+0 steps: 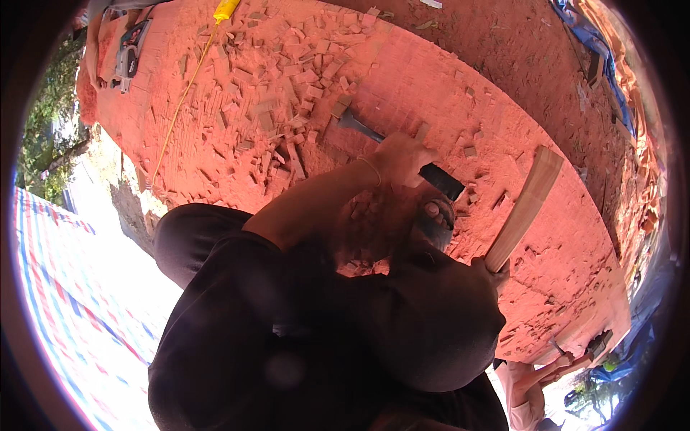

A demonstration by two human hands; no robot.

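My left hand (pixel 402 159) is closed around a chisel. Its flared metal blade (pixel 359 127) points to the upper left, its edge close to a wood chip (pixel 340 107) on the reddish wooden slab (pixel 410 65). A thick black butt end (pixel 442 181) sticks out on the other side of the hand. On the right, beside my knee, my right hand (pixel 496 271) grips the lower end of a wooden club (pixel 528 208), which is tilted up and away from the chisel. My right knee partly hides that hand. The two tools are apart.
Loose chips (pixel 287 79) litter the slab. My sandalled foot (pixel 435 221) rests near the chisel. A yellow object (pixel 226 8) with a thin cord (pixel 190 86) and a power tool (pixel 131 54) lie farther off. Another person's arm (pixel 532 381) shows at lower right. A striped sheet (pixel 65 280) spreads at left.
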